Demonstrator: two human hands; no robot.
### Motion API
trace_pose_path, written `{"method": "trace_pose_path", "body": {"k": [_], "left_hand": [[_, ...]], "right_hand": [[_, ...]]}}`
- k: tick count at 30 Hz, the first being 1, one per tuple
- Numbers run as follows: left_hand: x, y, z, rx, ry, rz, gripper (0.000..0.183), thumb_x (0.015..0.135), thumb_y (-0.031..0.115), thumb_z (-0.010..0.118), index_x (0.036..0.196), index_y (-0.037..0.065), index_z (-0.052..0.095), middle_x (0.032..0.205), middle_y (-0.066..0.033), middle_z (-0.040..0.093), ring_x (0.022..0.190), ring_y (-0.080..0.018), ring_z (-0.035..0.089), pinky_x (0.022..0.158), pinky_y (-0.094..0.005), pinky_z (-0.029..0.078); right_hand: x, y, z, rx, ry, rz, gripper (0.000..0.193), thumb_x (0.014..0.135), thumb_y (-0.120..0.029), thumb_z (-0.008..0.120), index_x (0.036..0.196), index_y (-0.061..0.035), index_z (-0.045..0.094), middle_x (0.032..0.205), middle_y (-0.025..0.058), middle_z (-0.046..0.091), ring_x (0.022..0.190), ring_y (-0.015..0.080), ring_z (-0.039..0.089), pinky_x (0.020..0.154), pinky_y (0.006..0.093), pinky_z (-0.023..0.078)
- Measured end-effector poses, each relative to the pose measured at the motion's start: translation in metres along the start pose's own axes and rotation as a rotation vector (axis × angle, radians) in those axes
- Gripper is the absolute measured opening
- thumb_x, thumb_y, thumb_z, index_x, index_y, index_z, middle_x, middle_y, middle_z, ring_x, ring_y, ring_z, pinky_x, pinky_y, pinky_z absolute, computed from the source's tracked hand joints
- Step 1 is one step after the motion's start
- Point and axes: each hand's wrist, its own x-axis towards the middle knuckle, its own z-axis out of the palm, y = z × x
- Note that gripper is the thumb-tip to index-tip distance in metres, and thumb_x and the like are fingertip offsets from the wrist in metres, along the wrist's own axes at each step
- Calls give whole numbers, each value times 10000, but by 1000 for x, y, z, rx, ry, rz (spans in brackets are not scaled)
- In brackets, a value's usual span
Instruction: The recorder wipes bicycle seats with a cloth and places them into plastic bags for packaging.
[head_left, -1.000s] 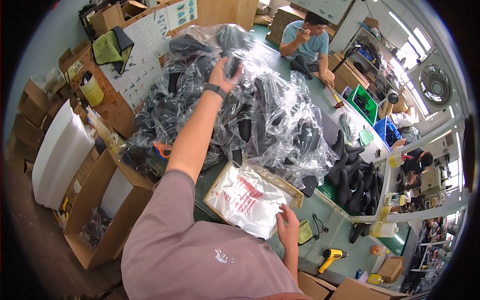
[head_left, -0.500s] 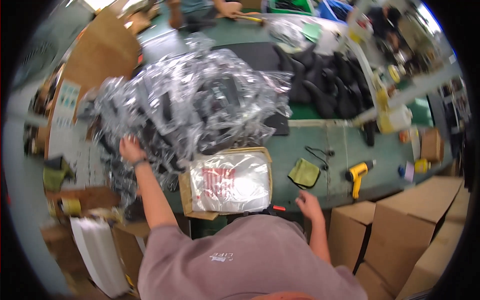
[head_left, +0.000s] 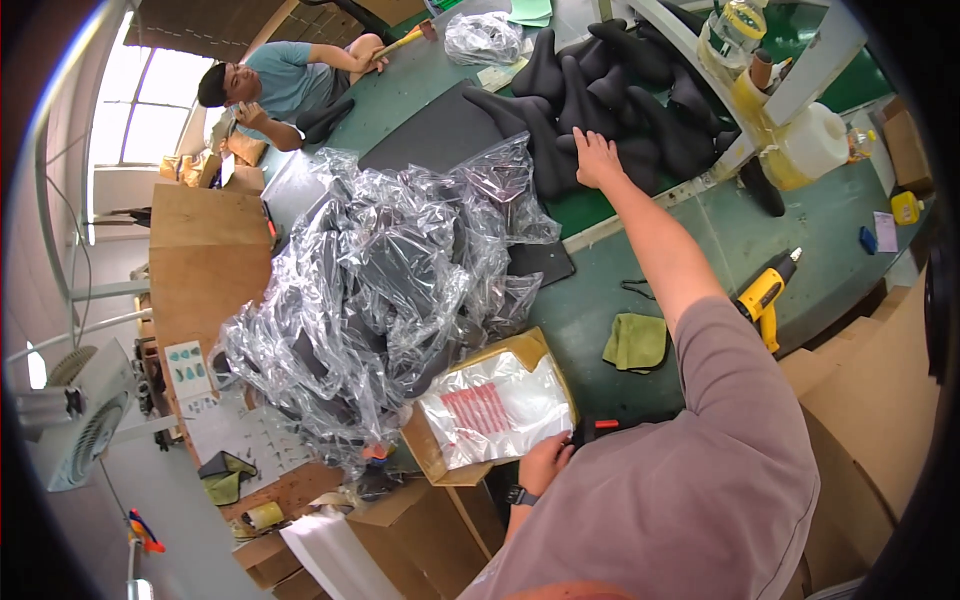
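My right hand [head_left: 600,162] reaches out to a pile of black bicycle saddles [head_left: 665,125], fingers spread, its tips over the nearest saddle; whether they touch it I cannot tell. Beside my body, my left hand [head_left: 545,465] is curled at the near corner of an open cardboard box [head_left: 428,447]; anything in its fingers is hidden. Clear plastic bags [head_left: 500,405] with red print fill the box. Left of it rises a big heap of dark saddles in clear plastic wrap [head_left: 375,285].
A green cloth [head_left: 636,341] and a yellow heat gun [head_left: 765,295] lie on the green table [head_left: 600,275]. Cardboard boxes [head_left: 870,350] stand at right. A white post [head_left: 800,70] rises by the saddles. Across the table, a person [head_left: 290,75] holds a wooden-handled tool [head_left: 400,45].
My right hand has gone from near the green cloth up to the black saddles. My left hand has left the wrapped heap and come back to the box. The view has turned.
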Motion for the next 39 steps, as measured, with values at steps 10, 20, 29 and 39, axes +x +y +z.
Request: {"method": "trace_pose_path", "body": {"k": [10,20,29,39], "left_hand": [[57,24,-6,-159,-22,-79,365,1057,211,773,1384,51,745,1236,-165,808,1067,-298,799,910,-388,621],[171,84,52,-1509,-156,-336,565,1086,356,764,1489,-5,602,1371,-153,745,1206,-236,732,1027,-422,600],[60,25,83,-1319,-111,-576,322,1100,292,743,1253,37,621,1066,-73,711,831,-158,659,681,-310,584],[-45,41,43,-1456,102,-457,364,1090,253,746,1325,39,566,1134,-99,689,835,-174,660,691,-345,578]], "right_hand": [[-84,-4,-131,319,157,48,499,766,-342,986,1149,-117,760,1228,106,702,1187,358,670,954,448,586],[-446,-10,-207,1377,-596,333,248,1091,-231,751,1165,3,783,1041,77,809,891,133,757,773,312,625],[-439,-2,-73,304,-455,385,504,992,-489,759,965,14,800,912,253,797,890,464,785,806,527,633],[-409,-30,-43,235,-588,227,374,965,-360,678,947,-31,857,1010,251,820,980,438,806,877,536,637]]}}
